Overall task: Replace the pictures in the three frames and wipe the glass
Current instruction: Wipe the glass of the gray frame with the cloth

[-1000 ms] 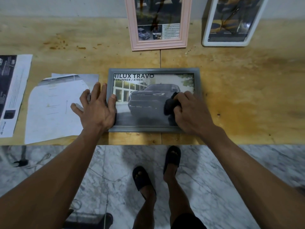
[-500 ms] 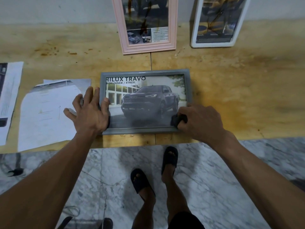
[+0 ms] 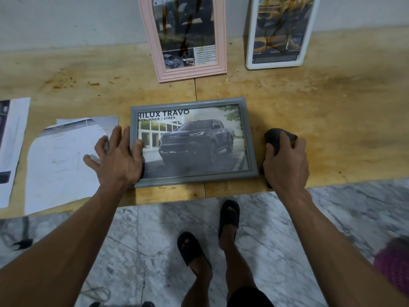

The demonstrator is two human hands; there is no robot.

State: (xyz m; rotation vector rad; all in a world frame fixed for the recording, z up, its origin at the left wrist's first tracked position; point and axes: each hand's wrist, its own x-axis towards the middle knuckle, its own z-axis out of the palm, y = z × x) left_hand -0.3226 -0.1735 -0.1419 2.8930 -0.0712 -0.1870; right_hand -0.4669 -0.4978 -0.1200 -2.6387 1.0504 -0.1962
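A grey frame (image 3: 249, 138) with a dark pickup-truck picture lies flat near the front edge of the wooden table (image 3: 332, 111). My left hand (image 3: 117, 158) presses flat on the frame's left edge, fingers spread, thumb on the glass. On the table just right of the frame, my right hand (image 3: 285, 160) grips a dark cloth (image 3: 274, 136), clear of the glass. A pink frame (image 3: 218, 69) and a white frame (image 3: 250, 52) lean against the wall behind, both with dark streaks on their glass.
Loose printed sheets (image 3: 57, 160) lie left of the grey frame, and another brochure (image 3: 11, 140) sits at the far left edge. The table's front edge runs just below the frame. Marble floor, my sandalled feet and something pink (image 3: 394, 264) lie below.
My right hand with the cloth slid from the middle of the glass to its lower right corner, then off the frame onto the table. My left hand stayed on the frame's left edge.
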